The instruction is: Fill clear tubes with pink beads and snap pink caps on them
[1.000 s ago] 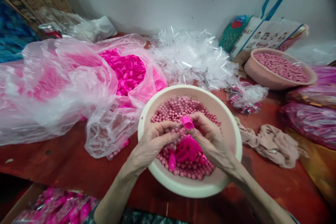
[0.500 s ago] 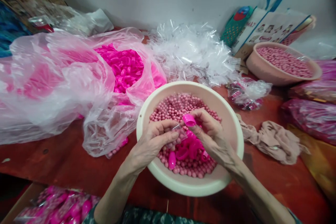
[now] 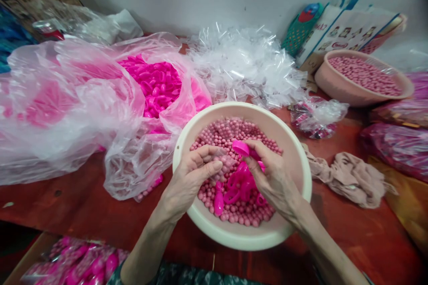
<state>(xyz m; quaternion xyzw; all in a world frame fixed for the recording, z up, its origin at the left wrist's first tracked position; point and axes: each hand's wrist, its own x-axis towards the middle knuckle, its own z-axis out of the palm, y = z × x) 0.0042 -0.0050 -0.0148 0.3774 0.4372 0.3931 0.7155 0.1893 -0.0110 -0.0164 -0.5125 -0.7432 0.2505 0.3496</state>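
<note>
Both hands are over a cream basin (image 3: 242, 243) filled with pink beads (image 3: 245, 218). Between the thumb and fingers of my left hand (image 3: 192, 176) is a small clear bag of beads (image 3: 225, 164). My right hand (image 3: 274, 173) pinches a bright pink plastic piece (image 3: 240, 147), its rounded end pointing toward the bag but apart from it. More bright pink plastic pieces (image 3: 239, 185) lie on the beads below my hands, partly covered by my right hand.
A large plastic bag (image 3: 83, 111) of pink pieces lies left, with a heap of clear bags (image 3: 247, 67) behind the basin. At right are a second bead bowl (image 3: 354, 93), a beige cloth (image 3: 354, 180) and purple packs (image 3: 397, 149). Filled bags (image 3: 83, 262) sit in a box lower left.
The pink piece in my right hand has tipped and turned. My left hand has shifted slightly left and up, still holding the small bag of beads.
</note>
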